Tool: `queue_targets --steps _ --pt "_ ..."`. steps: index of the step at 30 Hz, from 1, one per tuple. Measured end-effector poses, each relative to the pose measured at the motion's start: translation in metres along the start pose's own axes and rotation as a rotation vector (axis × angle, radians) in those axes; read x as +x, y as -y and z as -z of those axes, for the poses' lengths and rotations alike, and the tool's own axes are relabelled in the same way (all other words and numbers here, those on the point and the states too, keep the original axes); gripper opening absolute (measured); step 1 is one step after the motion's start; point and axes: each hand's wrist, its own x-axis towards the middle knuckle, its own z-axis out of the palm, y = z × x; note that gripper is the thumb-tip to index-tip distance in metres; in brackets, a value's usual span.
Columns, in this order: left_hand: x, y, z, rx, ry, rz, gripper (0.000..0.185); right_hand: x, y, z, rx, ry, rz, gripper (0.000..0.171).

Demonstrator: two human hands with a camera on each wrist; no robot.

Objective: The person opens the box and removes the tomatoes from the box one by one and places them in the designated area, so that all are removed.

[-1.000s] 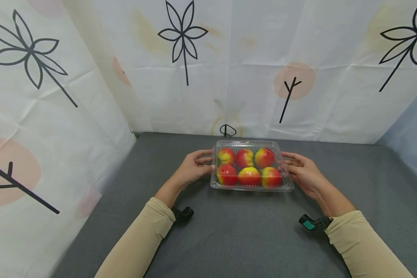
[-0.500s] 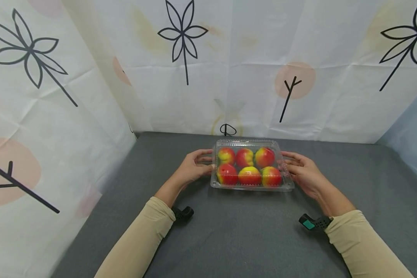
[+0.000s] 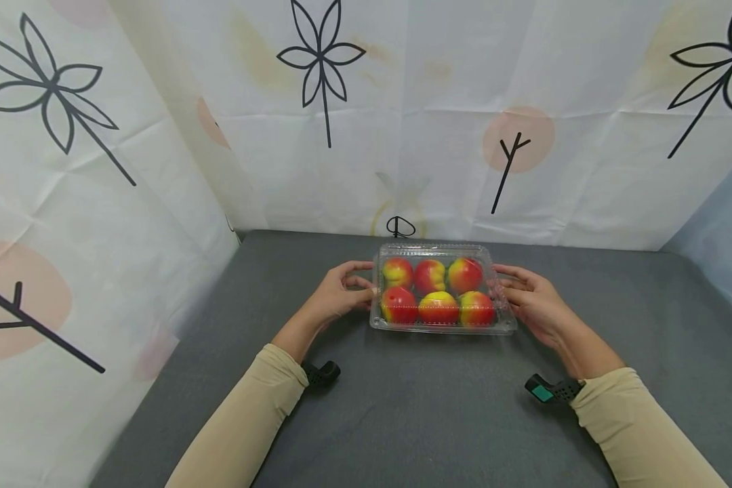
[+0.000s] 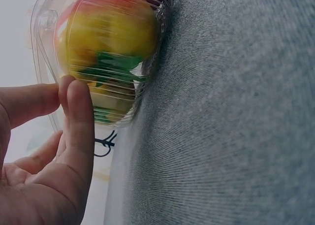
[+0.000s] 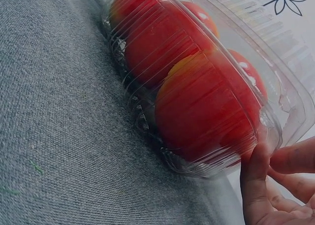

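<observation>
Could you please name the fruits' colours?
The fruits are mostly red and yellow, clearest in the head view.

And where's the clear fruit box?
In the head view, the clear box sits right of centre on the grey table, between the left hand and right hand.

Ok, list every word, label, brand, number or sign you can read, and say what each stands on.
None readable.
The clear plastic clamshell and red-and-yellow fruits show no lettering.
The white backdrop bears plant drawings, no writing.
Black wrist straps: too small to tell.
</observation>
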Motion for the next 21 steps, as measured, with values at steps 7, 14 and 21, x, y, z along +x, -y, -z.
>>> queue_targets --steps 7,14,21 --pt "0.0008 0.0016 -0.0013 -0.020 -0.002 -0.007 0.058 0.0004 -0.0014 0.0000 -0.038 -0.001 0.009 0.067" --pt "0.0013 0.0020 -0.0017 -0.035 -0.002 -0.003 0.058 0.0008 -0.0021 0.0007 -0.046 0.002 0.010 0.068" --pt "0.0009 0.0028 -0.0002 -0.052 0.001 -0.006 0.056 -0.0001 -0.0015 0.0022 -0.032 0.003 0.012 0.066"
